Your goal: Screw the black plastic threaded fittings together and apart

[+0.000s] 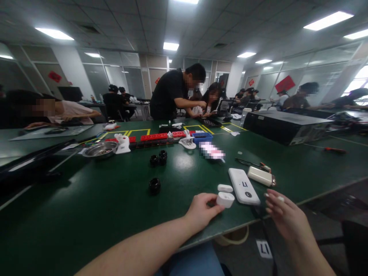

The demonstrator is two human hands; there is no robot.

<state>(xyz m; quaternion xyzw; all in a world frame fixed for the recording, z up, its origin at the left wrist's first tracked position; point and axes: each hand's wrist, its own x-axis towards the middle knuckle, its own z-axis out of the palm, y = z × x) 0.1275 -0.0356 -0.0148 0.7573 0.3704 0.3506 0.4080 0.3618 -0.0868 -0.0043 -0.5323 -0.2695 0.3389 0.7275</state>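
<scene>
Case [225, 201] was near desk [115, 207] edge, just beside white device [243, 188]; left hand [201, 211] had fingers clamped on its side; lid [225, 188] stood up, opening looked done; right hand [287, 216] pinched white piece [281, 199], out of case; case contents too small to tell.

Free passage over green tabletop [115, 203] from left hand [203, 211] leftward to lone black coil [154, 186]. Between right hand [287, 215] and open white case [225, 199], white slab [240, 183] obstructs a low path; cream block [259, 176] and large black box [287, 124] obstruct farther out.
</scene>
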